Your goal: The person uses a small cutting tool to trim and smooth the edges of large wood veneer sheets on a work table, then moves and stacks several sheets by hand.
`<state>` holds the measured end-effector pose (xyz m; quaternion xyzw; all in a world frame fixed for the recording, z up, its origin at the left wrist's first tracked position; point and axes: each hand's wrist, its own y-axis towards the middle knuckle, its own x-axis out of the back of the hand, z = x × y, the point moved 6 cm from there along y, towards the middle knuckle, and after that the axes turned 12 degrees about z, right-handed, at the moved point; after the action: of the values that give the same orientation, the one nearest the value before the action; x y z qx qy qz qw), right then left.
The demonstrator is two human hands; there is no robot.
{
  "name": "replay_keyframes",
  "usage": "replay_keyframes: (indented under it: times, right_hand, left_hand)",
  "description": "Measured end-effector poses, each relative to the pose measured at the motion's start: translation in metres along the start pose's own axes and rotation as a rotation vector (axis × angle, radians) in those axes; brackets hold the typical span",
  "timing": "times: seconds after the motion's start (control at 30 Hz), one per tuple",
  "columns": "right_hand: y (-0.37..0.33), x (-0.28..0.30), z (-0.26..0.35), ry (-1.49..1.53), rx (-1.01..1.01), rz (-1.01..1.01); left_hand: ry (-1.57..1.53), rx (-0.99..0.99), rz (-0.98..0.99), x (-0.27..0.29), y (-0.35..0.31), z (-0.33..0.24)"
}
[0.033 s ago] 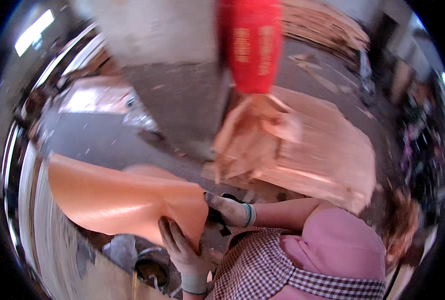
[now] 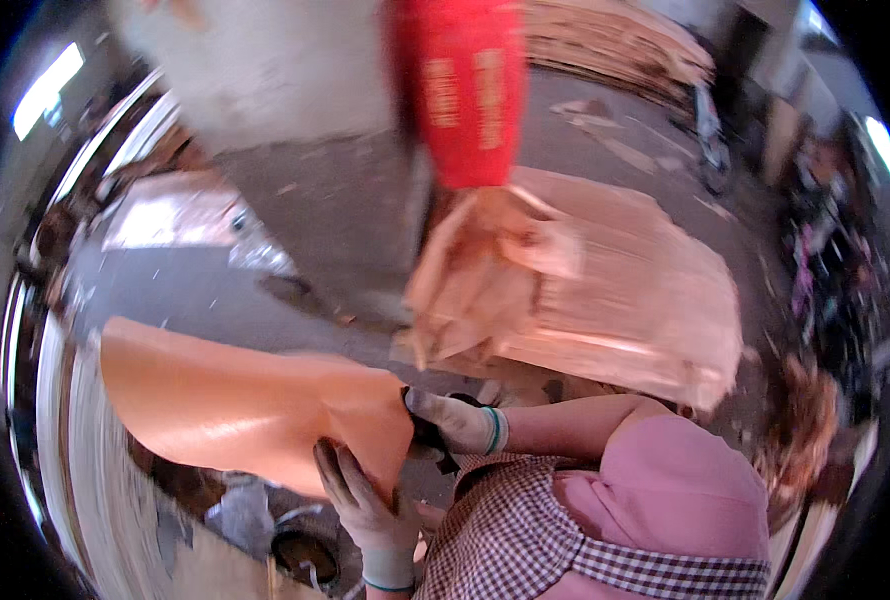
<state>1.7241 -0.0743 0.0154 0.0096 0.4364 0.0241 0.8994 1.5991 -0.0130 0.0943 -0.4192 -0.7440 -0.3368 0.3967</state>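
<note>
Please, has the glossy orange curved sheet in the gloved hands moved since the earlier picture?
No, not noticeably. Against the dark round container below it, the glossy orange curved sheet keeps about the same place, so I see no clear direction.

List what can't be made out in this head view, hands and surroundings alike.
Head view:
- Full shape of the small black item at the white-gloved right hand: covered by the hand and the glossy orange flexible sheet.
- Sheet's underside near the white-gloved left hand: faces away.
- Top of the red tapered object: cut off by the upper edge.
- Separate items in the dark multicoloured jumble: blurred, too small.
</note>
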Motion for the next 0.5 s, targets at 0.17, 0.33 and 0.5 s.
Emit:
replay_keyframes:
  times: [0.17,0.33,0.5]
  right_hand:
    - [-0.097,-0.011,0.068,-0.527,0.11,-0.286]
    - [-0.186,0.027,0.097,-0.37,0.407,-0.545]
    - [-0.297,0.065,0.142,-0.307,0.439,-0.663]
  left_hand:
    - [-0.107,-0.114,0.214,-0.062,0.017,-0.065]
    - [0.0,-0.398,0.291,-0.128,0.054,-0.15]
    - [0.172,-0.601,0.164,-0.19,0.091,-0.253]
